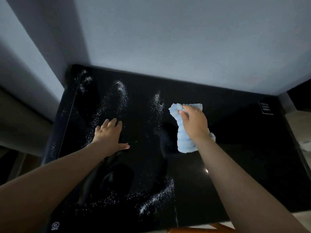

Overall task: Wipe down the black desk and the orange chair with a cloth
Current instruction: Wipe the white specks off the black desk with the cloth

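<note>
Black desk (244, 148): glossy top was streaked with white specks. Cloth (184, 140): pale blue, fluffy, hung bunched in the right hand (195, 123). Orange chair (190, 230): sliver showed at desk's near edge.

A pale wall (185, 39) fills the upper view. White powder (122, 93) lies scattered in curved streaks at the left, centre and near side. A white-printed label (265, 107) sits far right and a round CCC mark (55, 225) near left. Tan floor (301, 125) shows at the right edge.
</note>
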{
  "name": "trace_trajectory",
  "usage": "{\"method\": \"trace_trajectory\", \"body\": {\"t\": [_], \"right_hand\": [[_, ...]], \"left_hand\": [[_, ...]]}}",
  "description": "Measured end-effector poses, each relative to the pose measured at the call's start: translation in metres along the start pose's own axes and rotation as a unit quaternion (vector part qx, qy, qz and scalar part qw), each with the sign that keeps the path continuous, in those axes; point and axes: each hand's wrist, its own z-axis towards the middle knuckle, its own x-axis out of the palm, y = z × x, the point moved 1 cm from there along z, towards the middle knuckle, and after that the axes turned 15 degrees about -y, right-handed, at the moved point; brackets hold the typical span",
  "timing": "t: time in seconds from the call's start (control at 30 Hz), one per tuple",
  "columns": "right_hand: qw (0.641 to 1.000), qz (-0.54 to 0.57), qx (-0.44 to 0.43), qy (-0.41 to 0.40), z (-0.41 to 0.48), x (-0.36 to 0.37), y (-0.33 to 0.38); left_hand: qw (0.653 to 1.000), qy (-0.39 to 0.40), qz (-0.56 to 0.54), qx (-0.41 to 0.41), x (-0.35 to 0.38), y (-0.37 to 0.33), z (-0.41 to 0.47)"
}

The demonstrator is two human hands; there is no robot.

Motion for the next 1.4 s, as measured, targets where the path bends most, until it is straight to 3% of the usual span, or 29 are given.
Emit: {"method": "trace_trajectory", "body": {"t": [0.37, 0.8, 1.0, 1.4], "right_hand": [[1.0, -0.01, -0.022, 0.02, 0.113, 0.065, -0.002], [0.997, -0.044, -0.065, 0.021, 0.18, 0.133, 0.001], [0.993, -0.082, -0.051, 0.07, 0.187, 0.16, -0.003], [0.991, -0.081, -0.084, 0.065, 0.159, 0.152, -0.009]], "left_hand": [[0.999, 0.029, 0.023, -0.033, 0.026, -0.009, 0.048], [0.997, 0.039, 0.029, -0.054, 0.04, -0.011, 0.053], [0.997, 0.047, 0.028, -0.057, 0.044, -0.01, 0.054], [0.996, 0.051, 0.037, -0.057, 0.037, -0.014, 0.053]]}}
